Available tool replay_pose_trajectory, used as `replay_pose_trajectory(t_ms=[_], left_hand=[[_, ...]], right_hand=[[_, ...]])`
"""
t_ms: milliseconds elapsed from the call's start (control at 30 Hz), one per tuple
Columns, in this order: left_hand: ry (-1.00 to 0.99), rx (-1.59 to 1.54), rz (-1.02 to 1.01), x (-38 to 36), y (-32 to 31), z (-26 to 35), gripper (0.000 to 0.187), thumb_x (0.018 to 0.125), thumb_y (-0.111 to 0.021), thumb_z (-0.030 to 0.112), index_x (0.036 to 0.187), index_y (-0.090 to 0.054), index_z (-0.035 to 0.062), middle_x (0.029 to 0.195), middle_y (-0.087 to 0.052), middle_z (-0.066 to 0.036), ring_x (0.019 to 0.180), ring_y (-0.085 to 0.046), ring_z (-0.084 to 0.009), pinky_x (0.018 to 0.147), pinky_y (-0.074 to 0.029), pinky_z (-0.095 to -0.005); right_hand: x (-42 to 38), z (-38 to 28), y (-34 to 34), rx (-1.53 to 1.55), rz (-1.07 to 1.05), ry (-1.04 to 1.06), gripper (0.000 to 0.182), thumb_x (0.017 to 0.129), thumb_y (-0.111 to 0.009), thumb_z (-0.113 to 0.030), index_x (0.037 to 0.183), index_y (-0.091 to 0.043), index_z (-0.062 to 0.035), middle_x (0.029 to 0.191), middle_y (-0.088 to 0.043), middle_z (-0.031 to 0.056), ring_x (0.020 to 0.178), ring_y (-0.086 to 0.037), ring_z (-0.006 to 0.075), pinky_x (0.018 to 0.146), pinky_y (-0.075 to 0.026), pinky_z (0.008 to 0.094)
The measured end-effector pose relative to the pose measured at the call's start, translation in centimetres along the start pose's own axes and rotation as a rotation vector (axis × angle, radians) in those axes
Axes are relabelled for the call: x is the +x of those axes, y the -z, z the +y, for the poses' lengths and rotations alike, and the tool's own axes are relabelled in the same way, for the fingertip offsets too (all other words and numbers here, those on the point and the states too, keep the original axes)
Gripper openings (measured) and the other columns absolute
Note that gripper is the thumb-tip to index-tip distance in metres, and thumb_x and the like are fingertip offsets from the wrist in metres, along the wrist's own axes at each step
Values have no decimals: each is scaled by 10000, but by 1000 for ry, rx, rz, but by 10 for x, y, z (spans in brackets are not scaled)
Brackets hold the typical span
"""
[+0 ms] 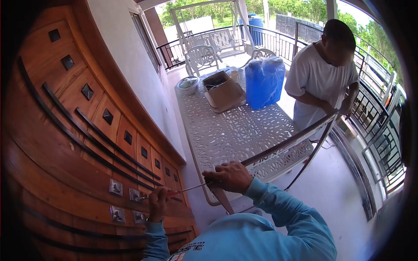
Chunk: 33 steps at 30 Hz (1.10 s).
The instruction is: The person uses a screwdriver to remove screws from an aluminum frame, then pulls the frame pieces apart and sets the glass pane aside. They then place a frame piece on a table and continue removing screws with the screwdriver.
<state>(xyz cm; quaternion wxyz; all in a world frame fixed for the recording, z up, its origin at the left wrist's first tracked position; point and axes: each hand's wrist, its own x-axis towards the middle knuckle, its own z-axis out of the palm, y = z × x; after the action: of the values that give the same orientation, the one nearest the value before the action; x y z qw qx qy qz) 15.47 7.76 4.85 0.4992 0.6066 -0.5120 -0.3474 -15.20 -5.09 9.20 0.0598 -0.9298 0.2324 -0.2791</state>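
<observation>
My left hand (pixel 159 203), low in front of the wooden door, is closed round the red handle of a screwdriver (pixel 191 188). The thin metal shaft points right, and its tip meets the near corner of a long, dark-edged frame (pixel 278 147). My right hand (pixel 230 176) is wrapped over that corner, with the fingers curled round it. The exact contact between tip and frame is hidden by the fingers. Pale lettering runs along the frame's side, and one long bar slopes down to the floor. At the far end, a co-worker (pixel 324 78) in a white shirt has both hands on or near the frame.
Behind the frame stands a white lattice table (pixel 226 139) with an open cardboard box (pixel 224 91), a blue container (pixel 263 82) in plastic and a lidded bowl (pixel 188 85). On the left is a wooden door (pixel 87 143) with metal handles. Long dark strips (pixel 357 169) lie on the floor.
</observation>
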Motion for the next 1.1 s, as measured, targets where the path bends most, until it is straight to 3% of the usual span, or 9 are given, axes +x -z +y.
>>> replay_pose_trajectory(t_ms=[67, 233, 300, 433, 600, 800, 867, 967, 1100], left_hand=[[111, -35, -40, 2, -2, 15, 159, 858, -707, 165, 919, -625, 43, 809, -578, -3, 626, -521, -62, 533, -420, -206], [-425, 149, 98, 7, -13, 2, 160, 914, -634, 199, 926, -611, 40, 699, -560, 9, 560, -498, -61, 488, -392, -203], [-341, 72, 80, 6, -4, -10, 122, 894, -641, 145, 925, -602, 33, 716, -558, 2, 594, -522, -77, 527, -423, -219], [57, -171, -15, 0, 5, -12, 118, 852, -667, 79, 929, -595, 27, 737, -571, -17, 655, -577, -106, 605, -489, -246], [-432, 112, 24, 9, -19, 14, 336, 886, -666, 344, 1021, -584, 47, 712, -579, -3, 623, -559, -87, 551, -460, -220], [42, -278, -57, -5, -3, 1, 224, 855, -684, 109, 1042, -571, 54, 731, -594, -26, 753, -636, -165, 713, -528, -304], [-2, -323, -51, -4, -16, 13, 219, 848, -692, 107, 1030, -582, 55, 725, -594, -27, 754, -637, -170, 705, -527, -298], [-389, 33, 48, -1, -24, 17, 229, 885, -670, 203, 1043, -589, 59, 775, -596, -27, 767, -622, -152, 670, -506, -270], [-192, 242, 62, -5, 18, -55, 187, 913, -632, 253, 958, -597, 75, 852, -570, -28, 767, -587, -127, 648, -492, -235]], right_hand=[[1, 2, -2, -5, 21, 16, 343, 806, -684, -370, 1104, -618, -214, 675, -575, 21, 615, -622, 205, 503, -464, 358], [-1, -1, 3, -5, 15, -7, 355, 801, -684, -372, 1113, -614, -219, 681, -579, 19, 610, -621, 211, 510, -457, 367], [-1, 0, 1, -6, 17, -10, 357, 801, -681, -376, 1115, -613, -221, 685, -582, 21, 610, -621, 215, 521, -455, 373], [-2, -2, 2, -8, -8, -34, 358, 797, -682, -383, 1111, -618, -225, 691, -587, 25, 620, -624, 221, 547, -455, 379], [-1, -2, 3, 9, 25, -33, 290, 788, -672, -379, 1006, -609, -198, 677, -582, 38, 621, -636, 229, 513, -469, 380], [-2, 0, 1, 19, 64, -20, 265, 781, -681, -361, 970, -601, -195, 663, -579, 37, 625, -639, 234, 500, -467, 383], [-3, 0, 2, 20, 87, -15, 272, 774, -687, -361, 972, -601, -196, 668, -586, 35, 628, -642, 237, 499, -467, 386], [-2, 1, -2, 32, 93, -18, 267, 770, -684, -356, 972, -600, -201, 669, -597, 42, 626, -642, 242, 501, -469, 393], [-7, 1, -6, 17, 53, -51, 256, 780, -659, -371, 980, -638, -212, 681, -590, 24, 625, -631, 224, 529, -470, 385]])
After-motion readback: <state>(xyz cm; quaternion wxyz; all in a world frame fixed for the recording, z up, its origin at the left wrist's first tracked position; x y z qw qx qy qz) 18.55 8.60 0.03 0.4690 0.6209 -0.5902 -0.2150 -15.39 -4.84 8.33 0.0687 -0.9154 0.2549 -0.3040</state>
